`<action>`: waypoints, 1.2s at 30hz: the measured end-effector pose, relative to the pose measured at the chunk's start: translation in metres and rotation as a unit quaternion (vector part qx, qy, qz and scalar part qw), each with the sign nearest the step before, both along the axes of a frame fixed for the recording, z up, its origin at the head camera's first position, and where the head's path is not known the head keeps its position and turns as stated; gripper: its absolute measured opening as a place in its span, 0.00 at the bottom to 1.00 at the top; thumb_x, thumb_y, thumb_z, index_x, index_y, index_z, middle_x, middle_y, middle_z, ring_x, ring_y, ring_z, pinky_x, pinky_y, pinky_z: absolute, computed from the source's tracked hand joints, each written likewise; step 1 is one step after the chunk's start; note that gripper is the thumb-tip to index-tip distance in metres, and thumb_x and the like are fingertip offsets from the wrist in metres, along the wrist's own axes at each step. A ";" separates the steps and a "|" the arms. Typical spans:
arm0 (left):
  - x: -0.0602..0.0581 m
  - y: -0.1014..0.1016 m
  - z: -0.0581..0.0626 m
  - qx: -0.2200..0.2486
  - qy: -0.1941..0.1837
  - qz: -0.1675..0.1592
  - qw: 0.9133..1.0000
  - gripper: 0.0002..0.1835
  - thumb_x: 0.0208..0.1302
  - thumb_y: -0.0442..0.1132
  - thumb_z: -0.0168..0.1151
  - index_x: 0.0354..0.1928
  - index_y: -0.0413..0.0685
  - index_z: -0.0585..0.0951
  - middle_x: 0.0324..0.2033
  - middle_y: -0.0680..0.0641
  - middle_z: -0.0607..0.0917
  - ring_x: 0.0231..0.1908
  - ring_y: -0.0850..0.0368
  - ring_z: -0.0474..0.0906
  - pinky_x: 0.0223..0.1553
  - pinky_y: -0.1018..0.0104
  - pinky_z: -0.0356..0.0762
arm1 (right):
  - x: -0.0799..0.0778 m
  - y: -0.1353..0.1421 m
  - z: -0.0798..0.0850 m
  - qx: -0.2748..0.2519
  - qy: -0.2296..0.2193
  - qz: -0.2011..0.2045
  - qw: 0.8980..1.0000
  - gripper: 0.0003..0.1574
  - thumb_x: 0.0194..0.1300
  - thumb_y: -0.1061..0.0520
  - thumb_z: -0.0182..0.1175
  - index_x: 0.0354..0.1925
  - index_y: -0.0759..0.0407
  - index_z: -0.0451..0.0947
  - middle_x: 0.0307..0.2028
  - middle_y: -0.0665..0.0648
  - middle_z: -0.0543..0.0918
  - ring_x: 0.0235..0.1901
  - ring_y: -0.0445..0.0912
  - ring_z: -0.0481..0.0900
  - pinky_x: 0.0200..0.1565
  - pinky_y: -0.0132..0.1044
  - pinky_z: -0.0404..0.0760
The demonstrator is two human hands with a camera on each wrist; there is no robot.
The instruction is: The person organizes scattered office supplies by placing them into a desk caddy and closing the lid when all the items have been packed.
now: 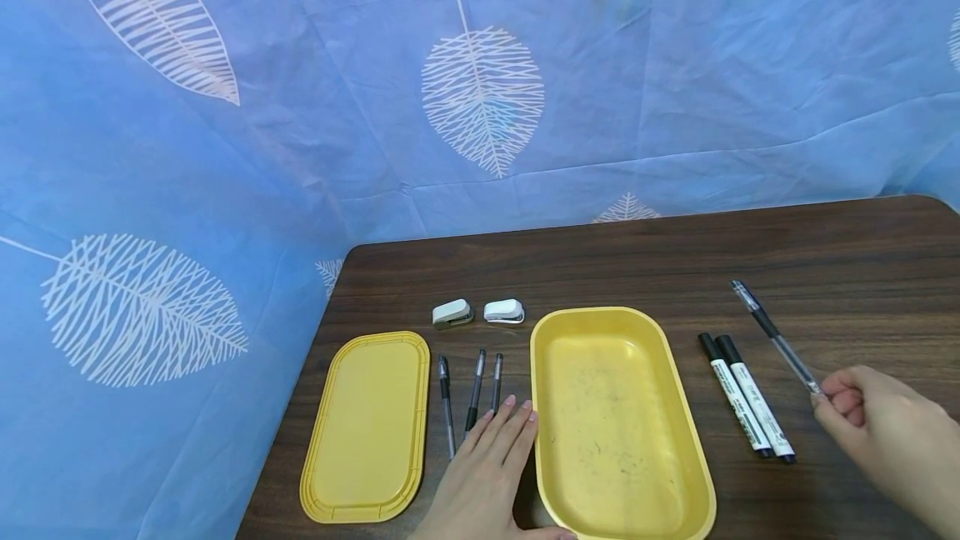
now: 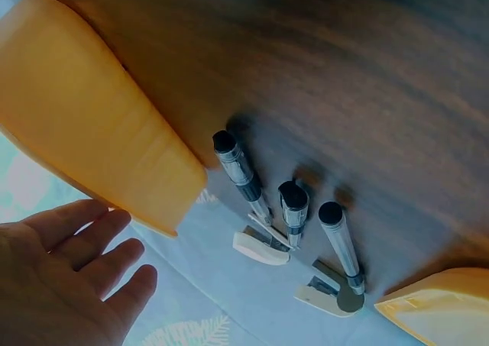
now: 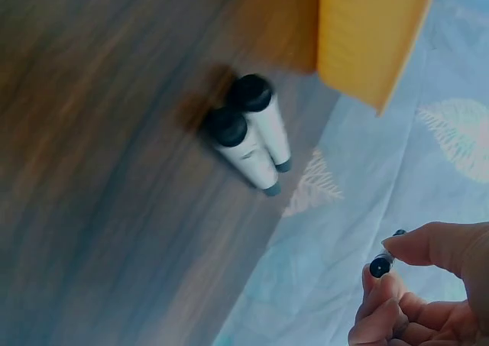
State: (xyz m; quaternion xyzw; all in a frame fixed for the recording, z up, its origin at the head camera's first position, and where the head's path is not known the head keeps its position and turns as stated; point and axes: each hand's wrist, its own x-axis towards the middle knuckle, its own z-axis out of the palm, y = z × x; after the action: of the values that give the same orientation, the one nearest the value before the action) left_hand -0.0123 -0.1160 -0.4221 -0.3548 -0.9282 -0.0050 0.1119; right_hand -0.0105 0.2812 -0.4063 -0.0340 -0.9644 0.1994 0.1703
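My right hand (image 1: 877, 423) pinches one end of a clear pen with a black grip (image 1: 772, 332) between thumb and fingers. The pen points away to the upper left; its near end also shows in the right wrist view (image 3: 380, 266). With fingers extended, my left hand (image 1: 483, 469) lies at the left rim of a yellow box (image 1: 600, 423), fingertips right at its edge. Just beyond those fingers are several more pens, among them a dark pen (image 1: 446, 407) on the left. The left hand partly covers the others in the head view.
Left of the pens lies a yellow lid (image 1: 367, 432). Two small white staplers, a left one (image 1: 452, 312) and a right one (image 1: 504, 311), sit behind the pens. Two white markers with black caps (image 1: 756, 398) lie between the box and my right hand. A blue leaf-patterned cloth (image 1: 360, 107) hangs behind the table.
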 end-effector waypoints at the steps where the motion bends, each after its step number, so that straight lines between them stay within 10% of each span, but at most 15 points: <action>1: 0.000 0.000 0.000 -0.001 -0.002 0.000 1.000 0.60 0.47 0.84 0.47 0.71 0.45 0.64 0.69 0.48 0.70 0.71 0.52 0.62 0.66 0.57 0.68 | 0.000 -0.001 0.001 -0.004 -0.002 -0.001 1.000 0.04 0.54 0.69 0.59 0.28 0.71 0.73 0.21 0.53 0.72 0.20 0.22 0.54 0.18 0.22 0.61; 36: -0.001 -0.002 0.006 -0.031 -0.053 0.004 0.998 0.57 0.52 0.83 0.41 0.73 0.47 0.61 0.71 0.50 0.67 0.72 0.53 0.60 0.67 0.58 0.66 | 0.004 -0.087 0.055 -0.084 0.025 0.049 0.995 0.06 0.58 0.59 0.65 0.35 0.57 0.77 0.27 0.47 0.75 0.25 0.25 0.63 0.26 0.18 0.62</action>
State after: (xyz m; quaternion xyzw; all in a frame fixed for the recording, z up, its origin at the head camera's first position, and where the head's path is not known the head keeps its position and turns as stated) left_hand -0.0138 -0.1176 -0.4157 -0.3540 -0.9338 0.0058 0.0514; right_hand -0.0061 0.1944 -0.3509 0.0040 -0.9403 0.2885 0.1806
